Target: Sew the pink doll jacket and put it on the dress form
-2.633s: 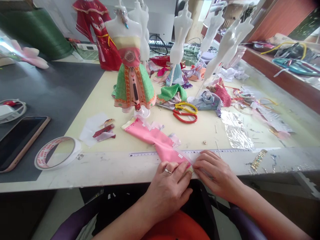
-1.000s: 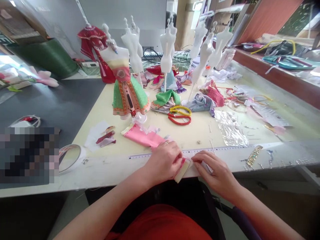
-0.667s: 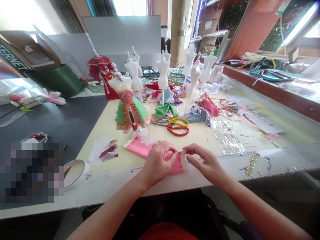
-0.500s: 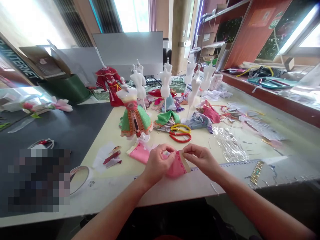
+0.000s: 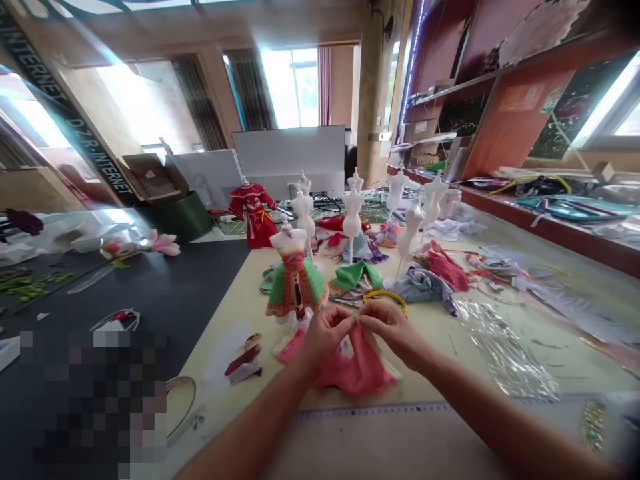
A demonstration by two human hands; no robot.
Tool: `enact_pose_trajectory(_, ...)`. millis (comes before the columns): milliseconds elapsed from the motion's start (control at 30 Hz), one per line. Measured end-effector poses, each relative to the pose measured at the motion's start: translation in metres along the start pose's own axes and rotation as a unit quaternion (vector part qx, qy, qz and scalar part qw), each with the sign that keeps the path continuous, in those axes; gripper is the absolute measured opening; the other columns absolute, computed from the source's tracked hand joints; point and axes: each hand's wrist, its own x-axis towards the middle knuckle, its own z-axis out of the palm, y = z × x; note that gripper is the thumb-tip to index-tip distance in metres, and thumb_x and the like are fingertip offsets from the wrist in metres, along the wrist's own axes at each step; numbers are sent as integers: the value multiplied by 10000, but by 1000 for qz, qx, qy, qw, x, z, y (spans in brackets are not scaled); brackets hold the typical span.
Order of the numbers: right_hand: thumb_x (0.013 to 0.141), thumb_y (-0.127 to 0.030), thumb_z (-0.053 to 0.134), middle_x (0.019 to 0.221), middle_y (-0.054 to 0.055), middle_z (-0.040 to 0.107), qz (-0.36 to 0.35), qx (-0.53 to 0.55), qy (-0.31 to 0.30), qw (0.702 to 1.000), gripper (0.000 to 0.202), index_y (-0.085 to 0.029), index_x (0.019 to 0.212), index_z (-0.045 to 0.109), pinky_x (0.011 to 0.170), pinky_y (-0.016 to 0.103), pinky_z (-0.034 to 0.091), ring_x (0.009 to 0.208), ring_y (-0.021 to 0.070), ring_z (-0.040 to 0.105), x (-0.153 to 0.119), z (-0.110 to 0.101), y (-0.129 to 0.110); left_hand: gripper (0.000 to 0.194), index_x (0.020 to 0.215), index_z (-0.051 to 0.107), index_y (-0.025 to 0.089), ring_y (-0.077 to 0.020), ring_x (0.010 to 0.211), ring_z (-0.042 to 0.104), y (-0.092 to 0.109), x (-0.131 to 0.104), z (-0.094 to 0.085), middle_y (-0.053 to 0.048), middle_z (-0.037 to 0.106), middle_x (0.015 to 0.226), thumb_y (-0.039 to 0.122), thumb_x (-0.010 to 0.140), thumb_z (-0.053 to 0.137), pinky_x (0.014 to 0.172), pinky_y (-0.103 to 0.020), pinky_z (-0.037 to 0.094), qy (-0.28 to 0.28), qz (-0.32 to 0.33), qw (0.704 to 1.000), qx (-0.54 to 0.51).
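A small pink piece of fabric (image 5: 355, 372) with pale edging hangs from my fingertips above the table. My left hand (image 5: 330, 330) pinches its upper edge from the left. Close against it, my right hand (image 5: 387, 327) pinches the same fabric, the fingertips of both hands nearly touching. Part of the cloth lies behind my left wrist, where its other end (image 5: 290, 347) shows. Just beyond the hands stands a small dress form in a green and orange dress (image 5: 297, 283). The scissors with a yellow handle (image 5: 395, 297) are partly hidden behind my right hand.
Several bare white dress forms (image 5: 353, 213) and a red doll dress (image 5: 255, 213) stand farther back among cloth scraps. Crinkled clear plastic (image 5: 505, 347) lies at right. A long ruler (image 5: 420, 408) crosses the table's front. Dark red scraps (image 5: 243, 360) and a tape roll (image 5: 181, 403) lie left.
My hands have come together and lifted the pink fabric's edge, which now hangs down in folds. The view has tilted up, and the red scissor handle is now hidden.
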Motion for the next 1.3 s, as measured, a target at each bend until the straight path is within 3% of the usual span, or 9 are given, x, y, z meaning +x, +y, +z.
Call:
enact_pose_trajectory(300, 807, -315, 546, 673, -5, 498, -43, -22, 23, 999, 182, -173, 703, 500, 550, 228, 352, 634, 126, 448, -2, 15, 22, 107, 706, 589, 146, -117, 674, 505, -18, -1, -11, 3, 576, 696, 242, 753, 589, 621, -212, 404, 6, 6, 999, 54)
enact_pose_trajectory(467, 794, -278, 538, 667, -5, 507, -43, -36, 26, 998, 144, -175, 699, 505, 557, 233, 362, 634, 130, 459, -5, 12, 23, 144, 735, 598, 146, -140, 717, 535, -19, -5, -9, -19, 604, 734, 283, 775, 578, 651, -227, 424, 0, 9, 995, 104)
enact_pose_trajectory(833, 751, -287, 555, 649, -3, 512, -2, -13, 26, 1000, 143, -173, 674, 517, 540, 235, 358, 613, 131, 457, -6, 9, 17, 132, 717, 592, 140, -113, 665, 507, -20, -5, -7, 4, 572, 686, 261, 767, 576, 617, -216, 413, -1, -6, 998, 64)
enact_pose_trajectory(1167, 754, -310, 566, 649, -12, 506, 6, 29, 8, 1000, 161, -174, 680, 521, 545, 230, 357, 610, 124, 460, -6, 9, 18, 145, 715, 588, 143, -115, 664, 522, -20, -7, -9, 4, 584, 687, 269, 778, 554, 614, -213, 415, -3, 7, 997, 75)
enact_pose_trajectory(1300, 773, -308, 560, 663, -3, 517, 0, -4, 6, 1000, 161, -172, 692, 529, 546, 231, 360, 626, 130, 466, -7, 9, 19, 127, 724, 596, 147, -127, 686, 544, -21, -7, -9, -5, 609, 710, 256, 772, 553, 626, -218, 427, 1, 11, 994, 109)
